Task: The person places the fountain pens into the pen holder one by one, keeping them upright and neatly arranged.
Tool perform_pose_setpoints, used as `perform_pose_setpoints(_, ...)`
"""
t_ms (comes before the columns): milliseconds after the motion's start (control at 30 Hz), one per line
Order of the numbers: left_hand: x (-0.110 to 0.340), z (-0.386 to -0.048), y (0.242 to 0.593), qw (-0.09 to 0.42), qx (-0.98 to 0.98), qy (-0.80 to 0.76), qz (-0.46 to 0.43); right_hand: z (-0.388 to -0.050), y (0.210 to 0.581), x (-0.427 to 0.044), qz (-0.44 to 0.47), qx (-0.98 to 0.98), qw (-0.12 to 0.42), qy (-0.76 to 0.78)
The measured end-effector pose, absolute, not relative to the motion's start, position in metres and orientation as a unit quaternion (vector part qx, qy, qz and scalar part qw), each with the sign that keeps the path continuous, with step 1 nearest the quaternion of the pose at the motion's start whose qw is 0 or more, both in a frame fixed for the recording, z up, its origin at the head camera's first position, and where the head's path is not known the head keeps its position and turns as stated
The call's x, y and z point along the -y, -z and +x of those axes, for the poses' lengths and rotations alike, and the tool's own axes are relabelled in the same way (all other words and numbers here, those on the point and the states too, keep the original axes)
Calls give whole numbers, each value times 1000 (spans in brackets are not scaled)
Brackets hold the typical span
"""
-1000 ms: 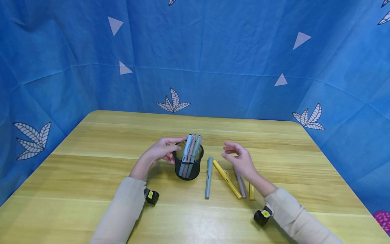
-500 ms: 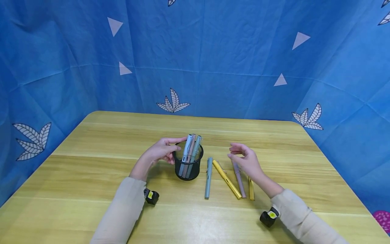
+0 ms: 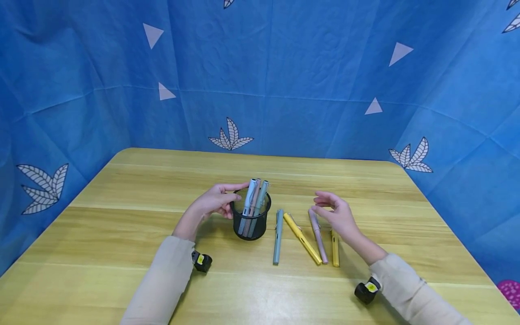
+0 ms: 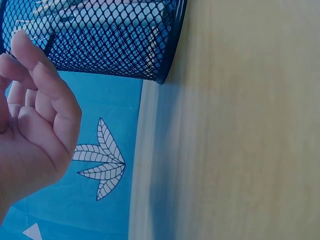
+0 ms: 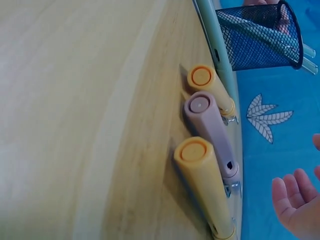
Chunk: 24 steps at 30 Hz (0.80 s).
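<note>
My left hand [image 3: 213, 199] holds the black mesh pen cup [image 3: 250, 230] by its left rim, thumb and fingers on either side of the edge. The cup stands upright with a light blue pen [image 3: 249, 198], a pinkish pen [image 3: 256, 198] and a green pen [image 3: 262, 198] leaning inside. Nothing is in my right hand [image 3: 336, 215], whose fingers are loosely bent above the far end of a purple pen [image 3: 318, 238]. Beside that pen lie a yellow pen [image 3: 303, 240], a teal pen [image 3: 278, 237] and another yellow pen [image 3: 335, 253], this one nearest my right wrist.
The wooden table [image 3: 122, 216] reaches back to a blue cloth [image 3: 300, 58] printed with leaves and triangles. A small black camera sits on the left wrist [image 3: 202, 262], another on the right wrist [image 3: 366, 291].
My right hand has drifted to the right and slightly nearer, from beyond the slanted yellow pen to over the purple pen's far end. The left hand and the cup have stayed put.
</note>
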<state>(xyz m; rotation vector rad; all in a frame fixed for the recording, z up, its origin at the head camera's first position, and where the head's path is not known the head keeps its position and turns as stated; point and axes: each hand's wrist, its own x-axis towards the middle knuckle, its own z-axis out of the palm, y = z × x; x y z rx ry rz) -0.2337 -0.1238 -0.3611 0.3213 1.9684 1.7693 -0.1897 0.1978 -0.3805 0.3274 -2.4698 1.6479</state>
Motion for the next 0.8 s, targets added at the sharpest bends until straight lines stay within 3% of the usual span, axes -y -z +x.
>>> perform_pose_setpoints(800, 123, -233, 361, 235, -715, -647, 119, -187, 385, -217, 99, 837, 85, -531)
